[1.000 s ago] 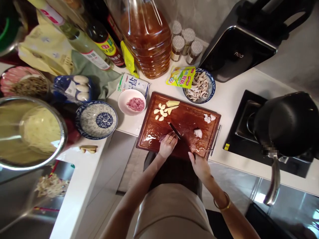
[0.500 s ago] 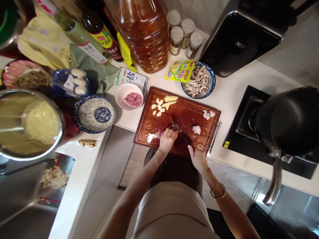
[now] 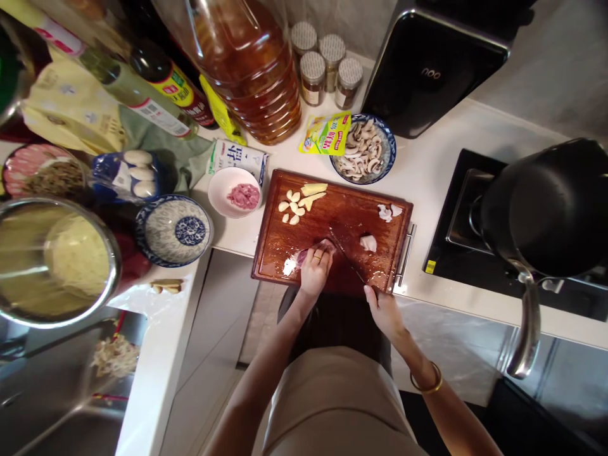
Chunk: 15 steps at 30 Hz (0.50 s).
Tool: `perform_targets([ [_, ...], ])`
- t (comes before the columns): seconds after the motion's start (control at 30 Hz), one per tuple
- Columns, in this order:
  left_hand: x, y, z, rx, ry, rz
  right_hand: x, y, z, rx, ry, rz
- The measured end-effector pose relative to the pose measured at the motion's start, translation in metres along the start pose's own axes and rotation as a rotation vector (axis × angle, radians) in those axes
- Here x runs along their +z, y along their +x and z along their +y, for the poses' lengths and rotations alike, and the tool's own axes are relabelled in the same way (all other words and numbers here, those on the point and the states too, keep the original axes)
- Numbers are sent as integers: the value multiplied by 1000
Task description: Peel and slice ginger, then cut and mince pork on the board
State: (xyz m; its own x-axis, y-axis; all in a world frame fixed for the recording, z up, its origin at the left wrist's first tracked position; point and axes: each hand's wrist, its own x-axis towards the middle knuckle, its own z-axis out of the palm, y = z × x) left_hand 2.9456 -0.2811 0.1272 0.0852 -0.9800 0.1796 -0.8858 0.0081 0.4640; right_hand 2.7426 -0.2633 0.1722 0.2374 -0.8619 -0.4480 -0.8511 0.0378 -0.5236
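Note:
My left hand [image 3: 313, 269] presses curled fingers on a piece of pink raw meat [image 3: 304, 254] at the near edge of the wooden cutting board [image 3: 285, 244]. My right hand [image 3: 384, 308] grips the handle of a knife [image 3: 346, 254], its blade angled up and left beside the left fingers. A pale meat chunk [image 3: 368, 242] lies right of the blade. Garlic cloves [image 3: 291, 207] and ginger slices [image 3: 313, 192] sit at the board's far left. Small white bits [image 3: 387, 211] lie at the far right.
A pink bowl of cut meat [image 3: 236, 192], a blue patterned bowl [image 3: 173, 228] and a bowl of sliced mushrooms [image 3: 363, 151] surround the board. Bottles, a big oil jug [image 3: 247, 76] and jars stand behind. A black pan [image 3: 546, 209] sits on the stove at right. A steel bowl [image 3: 54, 259] is at left.
The knife blade has shifted slightly while both hands stay at the meat on the board's near edge. The camera view has drifted a little; nothing else was picked up or let go.

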Motion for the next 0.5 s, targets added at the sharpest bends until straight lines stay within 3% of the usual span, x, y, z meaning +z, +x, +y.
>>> perform_targets([
  [0.1,1,0,0,17,3,3,-2,5,-11,-33,-59,-19],
  [0.27,0,1,1,-16,52,-25,-2,0,-15,31,-165,-59],
  [0.5,2,4,5,-11,31,-11,-4,5,-22,41,-153,-74],
])
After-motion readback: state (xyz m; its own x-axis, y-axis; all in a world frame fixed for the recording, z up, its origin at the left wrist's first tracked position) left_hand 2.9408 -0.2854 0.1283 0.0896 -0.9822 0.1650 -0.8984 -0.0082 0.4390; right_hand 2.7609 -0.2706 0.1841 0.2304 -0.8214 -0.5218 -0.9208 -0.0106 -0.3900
